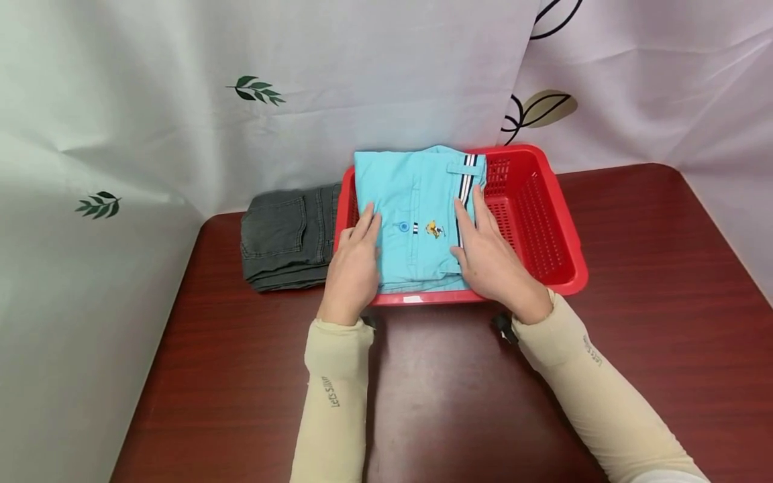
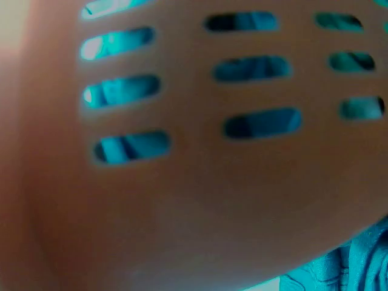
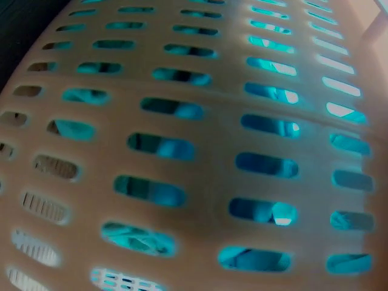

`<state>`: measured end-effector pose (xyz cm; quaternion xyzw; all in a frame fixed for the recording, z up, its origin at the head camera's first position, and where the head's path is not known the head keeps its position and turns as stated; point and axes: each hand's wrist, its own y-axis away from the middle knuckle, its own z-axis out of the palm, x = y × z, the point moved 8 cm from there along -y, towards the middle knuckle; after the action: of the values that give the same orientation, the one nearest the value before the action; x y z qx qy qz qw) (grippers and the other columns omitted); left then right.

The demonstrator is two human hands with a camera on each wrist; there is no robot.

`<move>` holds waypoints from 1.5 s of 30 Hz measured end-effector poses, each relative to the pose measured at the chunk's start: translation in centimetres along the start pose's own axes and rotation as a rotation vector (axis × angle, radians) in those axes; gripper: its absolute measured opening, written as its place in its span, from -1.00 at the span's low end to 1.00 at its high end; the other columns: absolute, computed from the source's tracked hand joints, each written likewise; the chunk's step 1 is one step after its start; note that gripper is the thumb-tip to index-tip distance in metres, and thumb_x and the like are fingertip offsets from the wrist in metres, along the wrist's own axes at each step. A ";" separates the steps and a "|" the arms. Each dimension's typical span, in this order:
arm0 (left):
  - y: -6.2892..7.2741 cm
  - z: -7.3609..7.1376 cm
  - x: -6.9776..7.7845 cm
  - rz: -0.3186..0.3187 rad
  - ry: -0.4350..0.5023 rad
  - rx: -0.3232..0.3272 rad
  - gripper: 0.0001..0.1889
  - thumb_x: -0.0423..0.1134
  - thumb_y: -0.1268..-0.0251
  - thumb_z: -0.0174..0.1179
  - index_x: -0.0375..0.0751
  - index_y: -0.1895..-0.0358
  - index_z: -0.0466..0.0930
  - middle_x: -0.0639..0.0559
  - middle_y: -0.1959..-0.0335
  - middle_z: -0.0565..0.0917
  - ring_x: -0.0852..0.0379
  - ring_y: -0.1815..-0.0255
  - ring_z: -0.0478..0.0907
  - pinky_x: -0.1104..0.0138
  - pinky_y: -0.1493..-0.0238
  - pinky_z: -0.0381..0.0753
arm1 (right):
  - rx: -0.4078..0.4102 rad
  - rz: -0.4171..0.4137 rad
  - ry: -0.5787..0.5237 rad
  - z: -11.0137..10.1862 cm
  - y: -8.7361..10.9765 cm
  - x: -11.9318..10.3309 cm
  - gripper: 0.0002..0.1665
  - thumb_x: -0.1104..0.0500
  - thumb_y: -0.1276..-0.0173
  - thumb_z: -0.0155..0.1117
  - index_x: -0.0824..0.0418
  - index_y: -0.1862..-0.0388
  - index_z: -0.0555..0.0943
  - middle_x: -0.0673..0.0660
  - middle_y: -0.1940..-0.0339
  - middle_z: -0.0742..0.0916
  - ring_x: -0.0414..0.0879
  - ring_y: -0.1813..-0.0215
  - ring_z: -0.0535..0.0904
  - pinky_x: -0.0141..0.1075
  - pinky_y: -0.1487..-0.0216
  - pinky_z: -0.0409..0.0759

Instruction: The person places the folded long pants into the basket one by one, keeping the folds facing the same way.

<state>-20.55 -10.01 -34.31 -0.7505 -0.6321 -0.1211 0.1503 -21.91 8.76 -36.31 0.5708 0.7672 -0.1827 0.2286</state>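
Note:
A folded light blue pair of trousers lies in the left part of a red plastic basket. It has a button, a small embroidered figure and a striped waistband. My left hand rests along the trousers' left edge with fingers fairly straight. On the waistband side, my right hand touches the cloth with extended fingers. Both wrist views, oddly coloured, are filled by the slotted basket wall, and neither shows the fingers. Cloth shows through the slots of the wall in the right wrist view.
Folded dark grey jeans lie against the basket's left side on the reddish-brown table. A white curtain with leaf prints hangs right behind the basket. The basket's right part shows its bare slotted floor and wall.

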 end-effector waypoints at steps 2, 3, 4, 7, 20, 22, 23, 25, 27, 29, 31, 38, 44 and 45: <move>-0.1 0.4 0.1 0.000 -0.057 -0.029 -0.42 -0.47 -0.52 -0.12 -0.24 -0.56 0.17 0.01 -0.64 0.03 -0.14 -0.31 0.34 0.11 -0.10 0.59 | -0.021 0.020 0.008 0.1 0.0 0.1 0.05 0.19 -0.38 0.31 0.27 -0.66 -0.08 0.20 -0.67 -0.23 0.17 -0.65 -0.21 0.17 -0.29 0.43; -0.1 0.6 0.2 0.002 -0.086 -0.039 -0.43 -0.47 -0.52 -0.16 -0.26 -0.56 0.17 -0.02 -0.64 0.04 -0.15 -0.30 0.36 0.10 -0.11 0.59 | -0.030 0.032 0.013 0.2 0.0 0.2 0.04 0.19 -0.38 0.31 0.29 -0.66 -0.07 0.21 -0.68 -0.22 0.17 -0.65 -0.22 0.17 -0.29 0.42; -0.1 0.7 0.3 0.006 -0.115 -0.045 -0.44 -0.47 -0.52 -0.18 -0.28 -0.55 0.18 -0.04 -0.63 0.06 -0.16 -0.29 0.38 0.08 -0.12 0.59 | -0.041 0.043 0.018 0.2 0.0 0.3 0.04 0.19 -0.38 0.31 0.30 -0.65 -0.07 0.21 -0.68 -0.22 0.17 -0.65 -0.22 0.17 -0.30 0.42; -0.2 0.8 0.6 0.013 -0.187 -0.044 -0.46 -0.44 -0.53 -0.20 -0.29 -0.54 0.21 -0.08 -0.62 0.09 -0.17 -0.25 0.44 0.07 -0.06 0.63 | -0.067 0.071 0.028 0.3 0.0 0.5 0.03 0.17 -0.39 0.30 0.33 -0.64 -0.05 0.22 -0.68 -0.20 0.17 -0.65 -0.23 0.17 -0.31 0.40; -0.2 0.9 0.5 0.036 -0.161 -0.038 -0.46 -0.46 -0.52 -0.19 -0.33 -0.54 0.20 -0.14 -0.61 0.10 -0.23 -0.26 0.45 0.06 -0.29 0.47 | -0.090 0.086 0.017 0.4 0.2 0.5 0.00 0.16 -0.42 0.26 0.33 -0.64 -0.06 0.24 -0.67 -0.22 0.19 -0.65 -0.25 0.20 -0.35 0.34; -0.1 0.9 0.4 0.029 -0.150 -0.048 -0.45 -0.46 -0.53 -0.20 -0.32 -0.55 0.17 -0.13 -0.62 0.08 -0.23 -0.29 0.43 0.07 -0.33 0.44 | -0.073 0.086 0.014 0.4 0.2 0.6 0.01 0.16 -0.40 0.28 0.31 -0.65 -0.05 0.24 -0.67 -0.20 0.18 -0.65 -0.25 0.20 -0.34 0.36; -0.1 0.9 0.4 0.026 -0.144 -0.050 -0.44 -0.46 -0.52 -0.20 -0.31 -0.55 0.16 -0.13 -0.62 0.07 -0.23 -0.30 0.42 0.08 -0.34 0.43 | -0.065 0.084 0.015 0.4 0.2 0.6 0.02 0.16 -0.39 0.29 0.31 -0.65 -0.04 0.25 -0.67 -0.19 0.18 -0.65 -0.26 0.20 -0.34 0.36; -0.1 0.8 0.3 0.017 -0.122 -0.055 -0.44 -0.45 -0.53 -0.20 -0.29 -0.56 0.16 -0.12 -0.63 0.05 -0.22 -0.32 0.40 0.09 -0.36 0.41 | -0.048 0.080 0.019 0.4 0.2 0.5 0.01 0.16 -0.39 0.29 0.30 -0.65 -0.04 0.26 -0.67 -0.19 0.19 -0.65 -0.29 0.19 -0.37 0.33; 0.0 0.7 0.3 0.014 -0.091 -0.050 -0.44 -0.44 -0.54 -0.19 -0.27 -0.56 0.17 -0.12 -0.63 0.05 -0.22 -0.37 0.37 0.08 -0.39 0.38 | -0.035 0.077 0.026 0.3 0.2 0.5 0.01 0.15 -0.38 0.29 0.30 -0.65 -0.02 0.27 -0.67 -0.19 0.20 -0.65 -0.31 0.20 -0.41 0.27; 0.0 0.5 0.3 0.015 -0.048 -0.038 -0.45 -0.42 -0.55 -0.16 -0.25 -0.56 0.19 -0.13 -0.62 0.07 -0.22 -0.41 0.33 0.07 -0.41 0.35 | -0.026 0.076 0.037 0.3 0.2 0.5 0.00 0.15 -0.39 0.28 0.31 -0.64 -0.02 0.28 -0.67 -0.19 0.21 -0.65 -0.33 0.21 -0.45 0.20; 0.1 0.2 0.3 0.012 -0.004 -0.022 -0.46 -0.39 -0.55 -0.10 -0.23 -0.55 0.22 -0.15 -0.62 0.09 -0.22 -0.46 0.28 0.05 -0.44 0.31 | -0.019 0.076 0.045 0.2 0.2 0.5 0.00 0.13 -0.38 0.29 0.31 -0.64 0.00 0.29 -0.66 -0.18 0.22 -0.65 -0.33 0.22 -0.47 0.14; 0.3 -0.7 0.0 -0.017 0.094 0.027 -0.44 -0.34 -0.51 0.07 -0.24 -0.53 0.27 -0.26 -0.57 0.16 -0.20 -0.55 0.16 0.02 -0.47 0.23 | 0.013 0.058 0.048 0.0 0.3 0.4 0.01 0.09 -0.36 0.32 0.31 -0.63 0.03 0.28 -0.66 -0.20 0.21 -0.65 -0.34 0.23 -0.52 0.00; 0.5 -1.6 -0.2 -0.006 0.124 0.079 -0.44 -0.32 -0.50 0.10 -0.21 -0.52 0.29 -0.22 -0.56 0.20 -0.13 -0.55 0.16 0.02 -0.47 0.25 | 0.055 0.021 0.052 -0.3 0.3 0.1 0.02 0.08 -0.33 0.36 0.30 -0.62 0.07 0.26 -0.67 -0.15 0.20 -0.65 -0.31 0.24 -0.52 -0.03; 0.6 -1.7 -0.2 0.001 0.127 0.089 -0.44 -0.32 -0.50 0.10 -0.22 -0.52 0.30 -0.22 -0.56 0.20 -0.14 -0.55 0.16 0.01 -0.46 0.25 | 0.062 0.012 0.054 -0.4 0.3 0.1 0.01 0.08 -0.33 0.36 0.30 -0.62 0.08 0.26 -0.67 -0.14 0.19 -0.65 -0.30 0.25 -0.52 -0.03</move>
<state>-20.02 -10.93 -32.82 -0.7341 -0.6258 -0.1401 0.2233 -21.65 9.11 -36.06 0.5870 0.7636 -0.1894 0.1911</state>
